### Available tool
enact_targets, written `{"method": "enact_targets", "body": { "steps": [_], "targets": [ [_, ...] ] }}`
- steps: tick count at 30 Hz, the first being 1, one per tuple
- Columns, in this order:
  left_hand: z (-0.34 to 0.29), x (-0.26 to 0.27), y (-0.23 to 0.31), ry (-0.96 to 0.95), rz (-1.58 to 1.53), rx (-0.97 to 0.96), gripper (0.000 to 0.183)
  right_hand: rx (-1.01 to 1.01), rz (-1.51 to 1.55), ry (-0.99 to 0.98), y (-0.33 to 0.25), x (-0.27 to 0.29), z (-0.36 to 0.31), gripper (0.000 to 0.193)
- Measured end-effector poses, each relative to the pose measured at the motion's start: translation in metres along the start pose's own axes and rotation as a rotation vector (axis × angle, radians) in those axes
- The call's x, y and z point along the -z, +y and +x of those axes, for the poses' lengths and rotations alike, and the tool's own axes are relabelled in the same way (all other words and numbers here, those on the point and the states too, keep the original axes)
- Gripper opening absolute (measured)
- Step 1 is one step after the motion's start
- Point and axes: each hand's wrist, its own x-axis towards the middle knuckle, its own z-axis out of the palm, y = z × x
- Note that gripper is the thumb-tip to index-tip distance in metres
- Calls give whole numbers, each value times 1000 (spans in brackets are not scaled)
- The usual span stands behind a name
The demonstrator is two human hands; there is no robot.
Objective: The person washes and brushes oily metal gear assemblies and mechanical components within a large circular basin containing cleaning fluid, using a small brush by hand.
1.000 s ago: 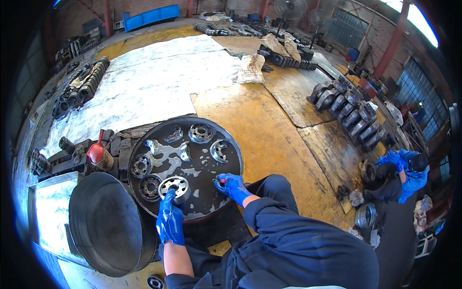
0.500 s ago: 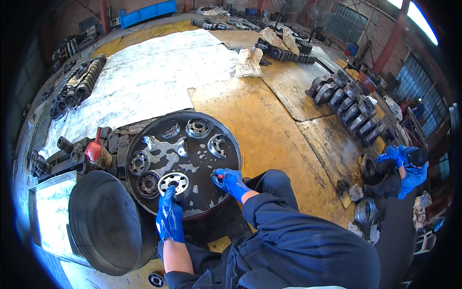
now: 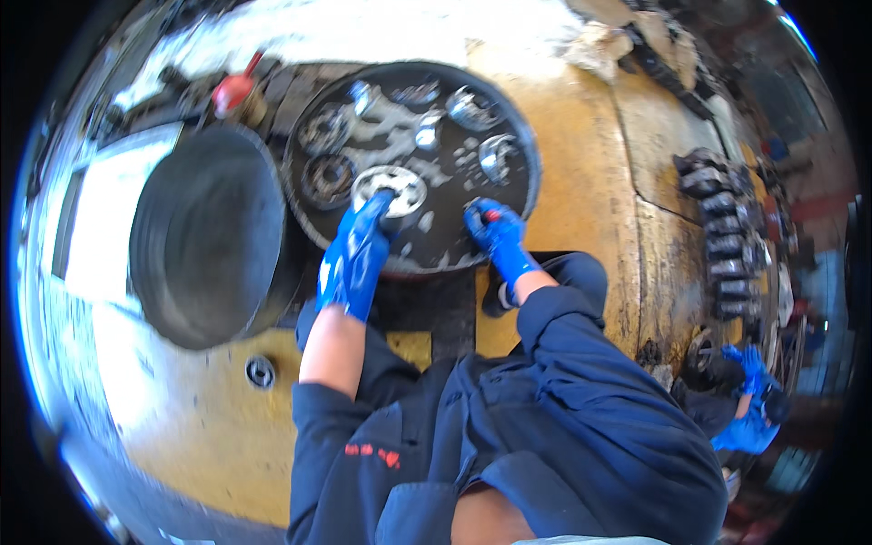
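My left hand [image 3: 356, 254], in a blue rubber glove, grips the near edge of a pale round metal disc [image 3: 407, 184] pierced with holes. Its fingers reach to the dark centre hole. The disc is over the near left part of a wide round black pan [image 3: 534, 173]. Over the pan's near right side, my right hand [image 3: 500, 238], gloved alike, is closed around a small object with a red part [image 3: 491, 215]; blur hides its kind. Several ring-shaped metal parts lie wet in the pan, among them a shiny curved one [image 3: 497, 157] at the right.
A deep dark metal tub [image 3: 204, 241] stands left of the pan. Behind it is a red ladle [image 3: 234, 91]. A small metal ring [image 3: 261, 371] lies on the yellow floor. Stacked metal parts [image 3: 727, 241] stand at the right, near a person in blue [image 3: 749, 427].
The view has tilted downward, so the pan and tub appear higher and more of my clothing shows. Both hands keep their holds, with little visible shift over the pan.
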Motion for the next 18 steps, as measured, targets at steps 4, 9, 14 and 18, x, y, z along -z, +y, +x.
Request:
{"method": "enact_targets", "body": {
  "steps": [4,9,14,18],
  "targets": [
    [-21,-22,35,61,-112,171,40,-117,137,-50,2,2,-6,25],
    [-21,3,25,60,-30,113,33,-172,-79,-210,-38,13,-7,31],
    [-26,-10,28,-51,256,-43,29,-157,-78,-184,-7,20,-4,37],
    [-29,2,28,-39,331,-67,28,-164,-29,-197,-11,13,-4,35]
  ]
}}
